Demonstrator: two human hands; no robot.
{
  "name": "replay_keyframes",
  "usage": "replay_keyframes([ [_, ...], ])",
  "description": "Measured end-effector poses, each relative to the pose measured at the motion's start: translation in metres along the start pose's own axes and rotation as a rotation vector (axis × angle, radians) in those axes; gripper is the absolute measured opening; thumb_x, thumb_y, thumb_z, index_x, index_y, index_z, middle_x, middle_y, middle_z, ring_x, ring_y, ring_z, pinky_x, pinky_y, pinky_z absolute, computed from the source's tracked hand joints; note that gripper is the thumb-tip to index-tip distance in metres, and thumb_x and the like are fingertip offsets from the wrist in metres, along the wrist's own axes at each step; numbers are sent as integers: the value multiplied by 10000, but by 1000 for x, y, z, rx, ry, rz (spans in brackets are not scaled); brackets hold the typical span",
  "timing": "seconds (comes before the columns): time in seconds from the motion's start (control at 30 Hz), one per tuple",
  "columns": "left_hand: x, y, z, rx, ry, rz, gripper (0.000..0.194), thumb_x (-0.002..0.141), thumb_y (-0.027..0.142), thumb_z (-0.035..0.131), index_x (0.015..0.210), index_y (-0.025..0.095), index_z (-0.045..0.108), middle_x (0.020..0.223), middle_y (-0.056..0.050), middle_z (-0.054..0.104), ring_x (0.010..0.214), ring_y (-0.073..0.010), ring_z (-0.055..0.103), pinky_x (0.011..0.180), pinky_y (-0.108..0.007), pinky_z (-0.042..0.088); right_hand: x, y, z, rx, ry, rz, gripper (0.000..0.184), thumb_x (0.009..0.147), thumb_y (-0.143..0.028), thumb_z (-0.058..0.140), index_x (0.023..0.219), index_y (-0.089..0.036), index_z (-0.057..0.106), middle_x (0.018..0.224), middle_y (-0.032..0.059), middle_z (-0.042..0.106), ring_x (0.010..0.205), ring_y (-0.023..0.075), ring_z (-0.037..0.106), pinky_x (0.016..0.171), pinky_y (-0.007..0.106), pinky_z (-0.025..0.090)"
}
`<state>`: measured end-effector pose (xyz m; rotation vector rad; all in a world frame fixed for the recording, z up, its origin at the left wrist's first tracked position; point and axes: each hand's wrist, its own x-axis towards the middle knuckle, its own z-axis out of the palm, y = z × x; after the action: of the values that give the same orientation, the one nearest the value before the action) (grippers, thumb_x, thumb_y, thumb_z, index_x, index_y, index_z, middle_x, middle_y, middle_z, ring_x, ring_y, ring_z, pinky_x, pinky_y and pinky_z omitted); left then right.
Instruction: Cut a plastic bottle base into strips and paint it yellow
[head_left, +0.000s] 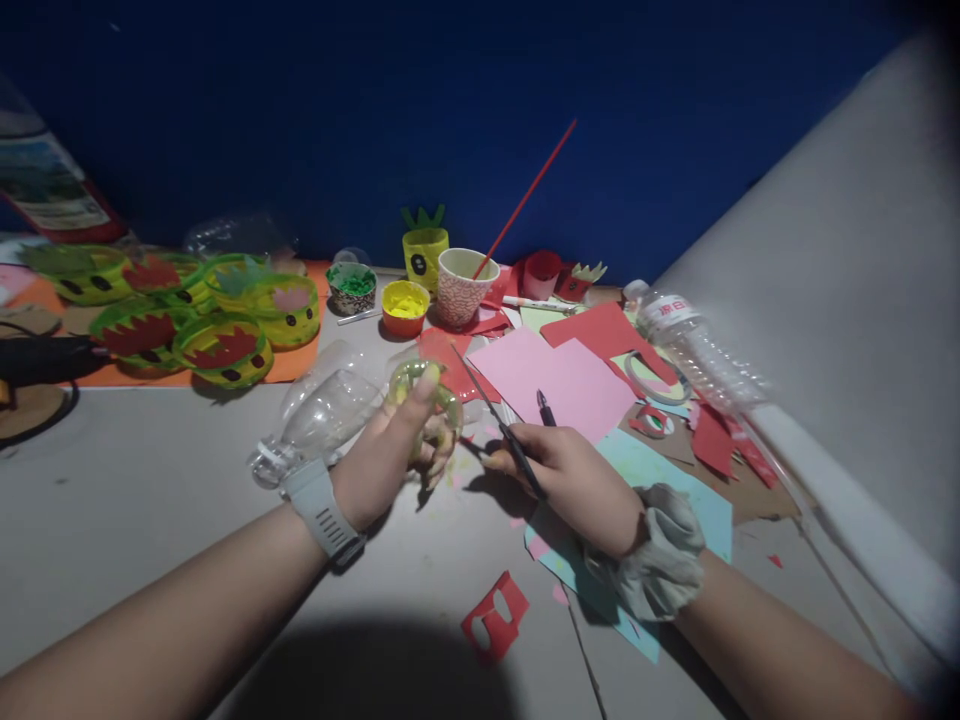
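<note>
My left hand (390, 440) is closed around a small, clear bottle base (409, 378) with a yellow-green tint; the thumb lies over it and the fingers curl beneath. Just right of it, my right hand (577, 480) grips black-handled scissors (517, 455). One long thin blade points up and away, and what looks like the other blade points toward my left hand. The finger loops are hidden in my palm. A clear plastic bottle (326, 405) lies beside my left wrist. Beyond my right hand, a black pen (545, 408) rests on pink paper (562, 375).
Several yellow-green rings (225, 350) stand on orange paper (300, 370) at left. Behind are a patterned cup (466, 290) with a red stick, yellow paint (406, 303) and green paint (352, 285). Light-blue paper (697, 500), a tape roll (654, 378) and another bottle (705, 350) lie right.
</note>
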<state>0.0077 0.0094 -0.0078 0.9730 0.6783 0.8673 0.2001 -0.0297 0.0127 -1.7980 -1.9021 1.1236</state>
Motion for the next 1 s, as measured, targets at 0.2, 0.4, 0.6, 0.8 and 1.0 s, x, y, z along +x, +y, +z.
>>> replay_keyframes([
  [0.2, -4, -2, 2, 75, 66, 109, 452, 856, 638, 411, 825, 198, 512, 543, 49, 475, 421, -83, 444, 396, -190, 395, 0, -1, -2, 33, -90, -42, 440, 871, -558, 479, 677, -166, 443, 600, -25, 495, 554, 84, 432, 546, 229, 302],
  [0.4, -10, -2, 6, 188, 9, 151, 482, 854, 656, 398, 787, 191, 507, 587, 32, 486, 491, -95, 465, 465, -218, 408, -2, -4, -2, 25, -87, -44, 417, 856, -571, 496, 739, -172, 468, 632, -26, 477, 577, 89, 444, 546, 226, 323],
  [0.6, -12, 1, 8, 276, 9, 167, 525, 840, 690, 373, 703, 193, 472, 566, 33, 467, 504, -95, 440, 507, -230, 405, -3, -4, -2, 42, -100, -47, 374, 864, -529, 511, 754, -174, 468, 645, -34, 466, 577, 85, 473, 556, 224, 341],
  [0.8, -3, -7, 4, 84, 52, 38, 475, 804, 679, 466, 819, 204, 489, 576, 52, 477, 430, -83, 424, 384, -200, 362, -4, -1, 3, 145, -90, -4, 378, 872, -510, 505, 723, -169, 439, 596, -43, 468, 532, 84, 501, 553, 226, 355],
  [1.0, -1, -4, 3, -96, -46, -9, 620, 746, 796, 365, 771, 192, 505, 568, 27, 488, 418, -86, 414, 360, -203, 358, -4, -3, 2, 33, 30, -4, 404, 859, -496, 535, 654, -160, 444, 565, -46, 477, 532, 67, 442, 535, 221, 302],
])
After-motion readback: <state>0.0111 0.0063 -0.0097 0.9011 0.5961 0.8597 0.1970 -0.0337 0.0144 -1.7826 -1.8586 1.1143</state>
